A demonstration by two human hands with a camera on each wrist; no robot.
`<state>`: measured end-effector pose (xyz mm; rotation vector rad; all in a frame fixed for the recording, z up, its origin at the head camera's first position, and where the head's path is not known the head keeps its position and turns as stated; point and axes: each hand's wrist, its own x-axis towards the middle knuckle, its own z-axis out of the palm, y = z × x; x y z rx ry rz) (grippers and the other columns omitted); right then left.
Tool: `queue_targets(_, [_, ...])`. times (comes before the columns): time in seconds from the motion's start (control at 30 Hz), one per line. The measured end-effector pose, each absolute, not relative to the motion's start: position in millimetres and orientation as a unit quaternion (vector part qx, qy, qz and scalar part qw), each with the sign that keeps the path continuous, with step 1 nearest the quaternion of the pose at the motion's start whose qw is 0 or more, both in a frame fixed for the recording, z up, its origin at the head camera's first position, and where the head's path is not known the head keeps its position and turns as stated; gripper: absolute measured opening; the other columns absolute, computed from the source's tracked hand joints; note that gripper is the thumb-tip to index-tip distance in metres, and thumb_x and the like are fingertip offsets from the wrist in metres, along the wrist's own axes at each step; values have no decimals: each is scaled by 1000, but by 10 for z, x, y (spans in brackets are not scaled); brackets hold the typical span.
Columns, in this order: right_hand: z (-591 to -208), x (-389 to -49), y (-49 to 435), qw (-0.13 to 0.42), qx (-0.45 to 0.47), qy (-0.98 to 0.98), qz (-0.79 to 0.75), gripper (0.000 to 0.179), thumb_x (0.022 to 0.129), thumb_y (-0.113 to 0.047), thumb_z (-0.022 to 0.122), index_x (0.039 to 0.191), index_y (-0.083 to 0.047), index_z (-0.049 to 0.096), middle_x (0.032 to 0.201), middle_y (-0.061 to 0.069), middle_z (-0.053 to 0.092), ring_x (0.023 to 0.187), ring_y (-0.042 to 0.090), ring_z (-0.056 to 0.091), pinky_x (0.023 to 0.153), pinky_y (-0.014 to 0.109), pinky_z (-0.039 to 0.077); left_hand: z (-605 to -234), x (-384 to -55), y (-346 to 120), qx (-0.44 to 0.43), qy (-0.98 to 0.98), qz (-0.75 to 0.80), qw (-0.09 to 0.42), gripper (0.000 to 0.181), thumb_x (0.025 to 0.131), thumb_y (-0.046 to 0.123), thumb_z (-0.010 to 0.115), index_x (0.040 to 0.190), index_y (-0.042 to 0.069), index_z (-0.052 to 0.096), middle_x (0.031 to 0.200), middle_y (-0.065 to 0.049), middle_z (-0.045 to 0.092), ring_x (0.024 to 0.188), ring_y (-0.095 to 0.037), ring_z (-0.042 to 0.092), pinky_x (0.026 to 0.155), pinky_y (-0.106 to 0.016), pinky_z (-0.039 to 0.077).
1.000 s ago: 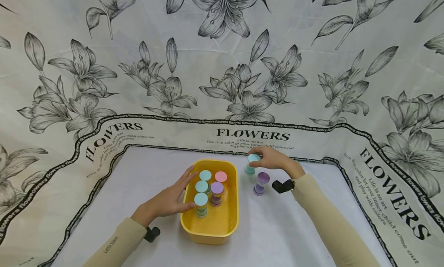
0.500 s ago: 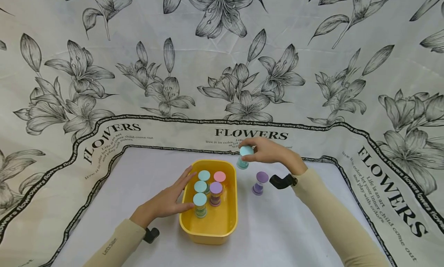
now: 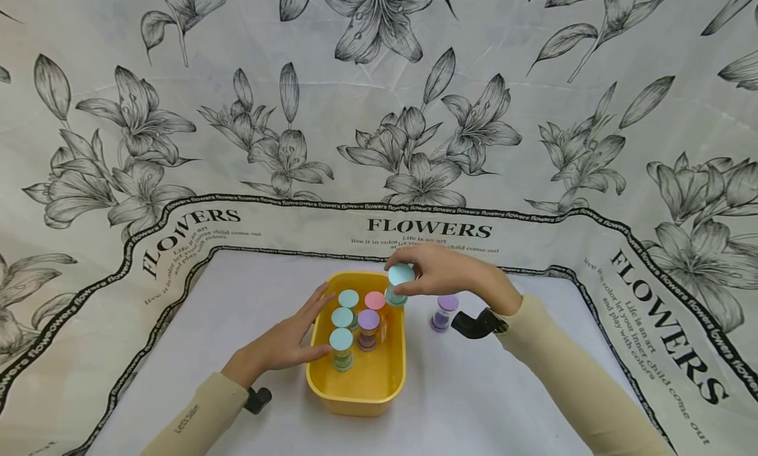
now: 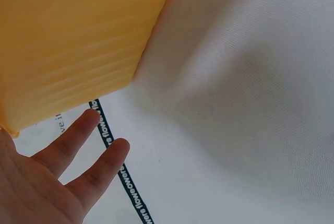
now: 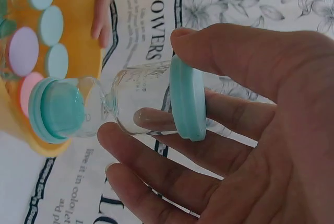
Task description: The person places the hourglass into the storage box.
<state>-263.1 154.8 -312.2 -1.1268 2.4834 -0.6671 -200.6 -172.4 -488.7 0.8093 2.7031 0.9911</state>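
In the head view my right hand (image 3: 441, 270) grips a teal-capped hourglass (image 3: 399, 276) over the far right rim of a yellow basin (image 3: 355, 398). The right wrist view shows that hourglass (image 5: 141, 98) with clear glass bulbs, its one cap between my thumb and fingers. My left hand (image 3: 293, 337) rests against the basin's left side with fingers straight; two of them show below the basin wall (image 4: 78, 41) in the left wrist view. Standing inside the basin are several hourglasses: teal ones (image 3: 341, 341), a purple one (image 3: 368, 320) and a pink one (image 3: 375, 300).
A purple hourglass (image 3: 444, 311) stands on the white cloth (image 3: 474, 390) right of the basin, partly below my right wrist. Behind, a flower-printed cloth (image 3: 284, 147) rises like a backdrop, with a black lettered border.
My right hand has lifted the teal hourglass off the cloth and carried it left, from behind the purple one to above the basin's rim. The left hand stays in place.
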Motion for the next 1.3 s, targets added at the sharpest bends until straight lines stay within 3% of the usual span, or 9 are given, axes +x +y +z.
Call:
queue_targets(0.43, [-3369, -2382, 1247, 223, -453, 832, -228, 32, 94, -24, 77, 123, -13, 69, 106, -5, 71, 80, 6, 60, 74, 21, 55, -4874, -2035, -1746, 268, 901, 329, 82, 95, 94, 57, 64, 167, 28, 11, 174, 14, -10, 152, -36, 35, 112, -64, 43])
queue_targets(0.77, [-3764, -2317, 1074, 268, -444, 825, -224, 32, 91, -22, 80, 121, -13, 71, 107, -7, 68, 91, 11, 61, 83, 19, 53, -4886, -2026, -1741, 269, 903, 325, 83, 96, 94, 59, 64, 167, 29, 10, 173, 16, -10, 149, -35, 42, 109, -62, 47])
queue_targets(1.03, [-3986, -2364, 1025, 262, -444, 834, -196, 30, 89, -22, 82, 115, -15, 71, 109, -7, 69, 94, 4, 60, 89, 19, 53, -4889, -2026, -1743, 269, 905, 321, 79, 95, 94, 60, 62, 167, 28, 11, 173, 15, -9, 149, -34, 42, 108, -62, 47])
queue_targets(1.3, [-4134, -2374, 946, 268, -448, 838, -159, 33, 87, -19, 84, 117, -8, 74, 108, -5, 71, 94, 4, 58, 94, 19, 52, -4909, -2026, -1752, 269, 903, 325, 77, 94, 94, 59, 63, 167, 28, 11, 174, 14, -8, 149, -35, 41, 110, -61, 46])
